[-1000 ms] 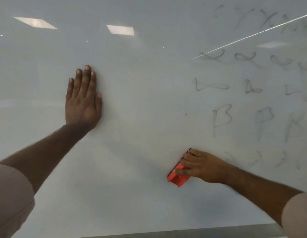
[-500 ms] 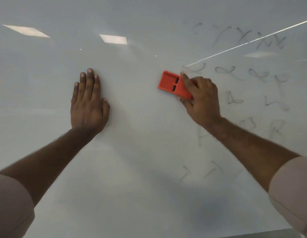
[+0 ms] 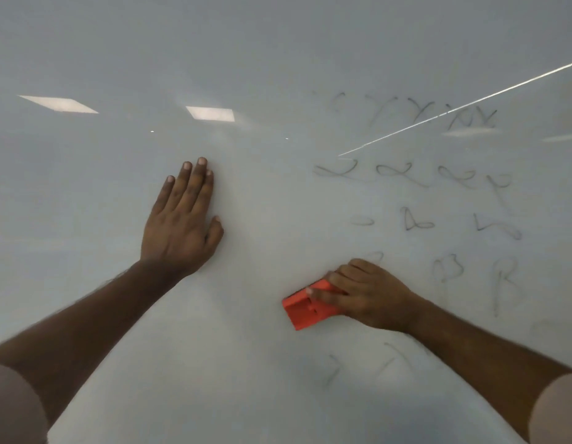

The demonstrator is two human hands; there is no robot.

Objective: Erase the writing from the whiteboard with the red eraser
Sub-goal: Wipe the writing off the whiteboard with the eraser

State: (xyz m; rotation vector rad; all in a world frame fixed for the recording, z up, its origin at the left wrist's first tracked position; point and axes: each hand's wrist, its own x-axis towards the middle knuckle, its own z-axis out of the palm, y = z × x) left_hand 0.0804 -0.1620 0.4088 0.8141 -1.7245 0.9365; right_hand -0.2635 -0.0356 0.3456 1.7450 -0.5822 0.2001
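Below, right hand grips red eraser against whiteboard; left hand pressed flat, fingers extended; faint writing at right.

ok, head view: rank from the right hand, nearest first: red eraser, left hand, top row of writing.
From the right hand:
1. red eraser, held in that hand, at its left.
2. left hand, flat on the whiteboard, up and to the left.
3. top row of writing, upper right, farthest.
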